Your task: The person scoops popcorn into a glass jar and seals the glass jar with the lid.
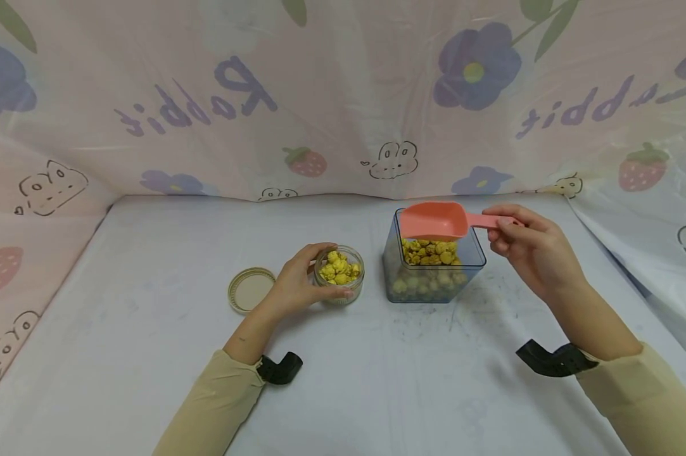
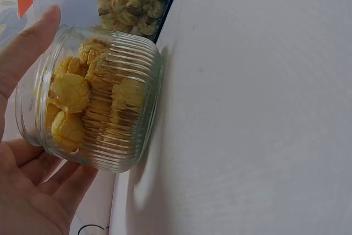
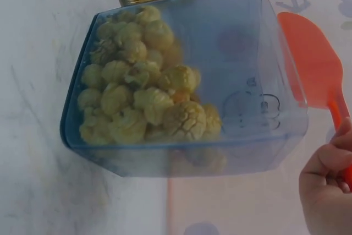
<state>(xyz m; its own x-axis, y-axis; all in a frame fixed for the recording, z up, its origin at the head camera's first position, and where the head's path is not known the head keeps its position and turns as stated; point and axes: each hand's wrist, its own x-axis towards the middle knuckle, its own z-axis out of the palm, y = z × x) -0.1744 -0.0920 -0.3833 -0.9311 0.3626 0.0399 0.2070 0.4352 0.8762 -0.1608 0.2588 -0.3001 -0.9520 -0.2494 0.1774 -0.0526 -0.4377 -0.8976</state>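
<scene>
My left hand (image 1: 299, 282) holds a small glass jar (image 2: 124, 114) upright on the table, thumb on one side and fingers on the other. Yellow popcorn (image 1: 340, 268) fills the ribbed jar up towards its mouth. In my right hand (image 1: 539, 244) is a coral-coloured scoop (image 1: 434, 221), pinched by its handle. The scoop's bowl is over the top of a clear bluish square container (image 1: 428, 285); no popcorn shows in the bowl. Popcorn (image 3: 137, 81) lies in the container's lower part. In the right wrist view the scoop (image 3: 313, 59) is beside the container's rim.
A round gold-rimmed jar lid (image 1: 252, 290) lies on the white table (image 1: 343, 380), left of the jar. Small dark smudges mark the cloth near the container. A printed curtain (image 1: 343, 95) stands behind and along both sides.
</scene>
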